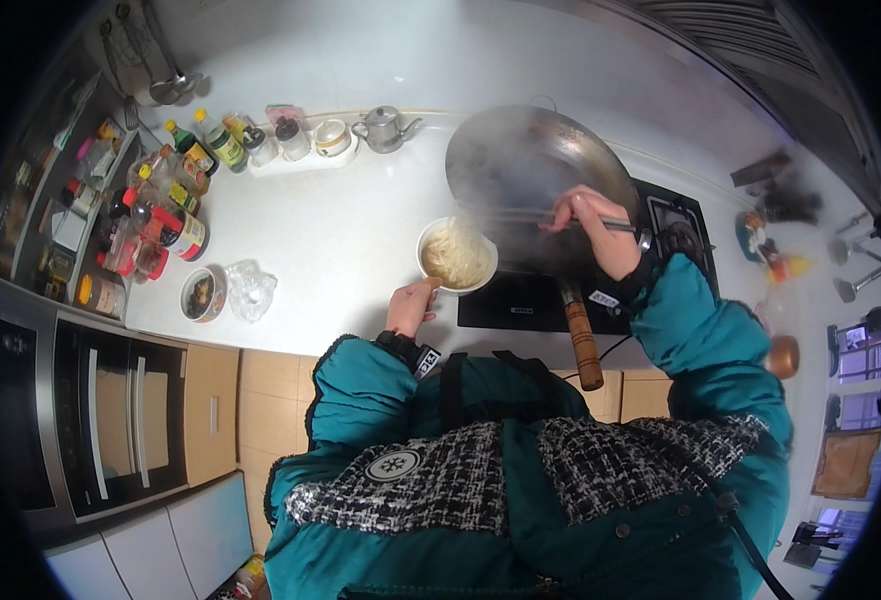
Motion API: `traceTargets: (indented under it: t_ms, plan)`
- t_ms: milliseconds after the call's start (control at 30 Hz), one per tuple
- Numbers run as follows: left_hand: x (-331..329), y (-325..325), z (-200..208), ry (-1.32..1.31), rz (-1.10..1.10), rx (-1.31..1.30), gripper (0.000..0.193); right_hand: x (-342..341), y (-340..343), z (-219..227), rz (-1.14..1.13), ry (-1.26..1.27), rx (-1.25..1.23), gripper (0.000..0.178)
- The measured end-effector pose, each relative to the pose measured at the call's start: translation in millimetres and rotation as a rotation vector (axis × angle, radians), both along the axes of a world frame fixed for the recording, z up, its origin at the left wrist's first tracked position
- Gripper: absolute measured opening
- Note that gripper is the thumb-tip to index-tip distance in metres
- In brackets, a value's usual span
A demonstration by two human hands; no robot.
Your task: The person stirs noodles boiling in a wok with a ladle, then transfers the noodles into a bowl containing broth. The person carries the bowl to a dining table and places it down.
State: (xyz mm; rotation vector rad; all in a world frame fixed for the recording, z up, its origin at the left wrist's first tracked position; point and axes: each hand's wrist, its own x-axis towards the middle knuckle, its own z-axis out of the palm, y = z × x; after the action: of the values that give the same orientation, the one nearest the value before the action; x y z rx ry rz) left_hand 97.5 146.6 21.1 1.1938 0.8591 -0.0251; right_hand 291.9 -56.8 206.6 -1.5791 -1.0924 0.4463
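Observation:
My left hand point(410, 307) grips the near-left rim of a white bowl point(423, 262), tilted slightly beside the wok. Pale noodles point(457, 253) fill the bowl. In my right hand point(597, 228), closed fingers hold a pair of chopsticks point(516, 214). Their tips reach left to the noodles at the bowl's far edge, partly blurred by steam. Behind and right of the bowl sits a large dark wok point(605, 165) on the stove, its inside mostly veiled by steam. The wok's wooden handle point(582, 345) points toward me, below my right wrist.
A black gas stove point(520, 310) lies under the wok. On the left stand a small bowl of dark food point(203, 295), a crumpled plastic bag point(250, 290) and several sauce bottles point(182, 232). Seasoning jars point(292, 138) and a metal pot point(383, 130) line the wall.

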Motion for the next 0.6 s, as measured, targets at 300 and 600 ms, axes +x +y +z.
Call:
traceTargets:
  t_ms: [300,600]
  plan:
    - [1.3,-3.8,4.1,0.000,0.014,-0.011,0.032,18.3,25.2,-23.2,0.014,-0.127,-0.108,0.023]
    - [5.1,-9.1,-0.7,0.019,0.024,-0.017,0.031,-0.8,-17.4,15.8,0.087,-0.244,-0.087,0.026]
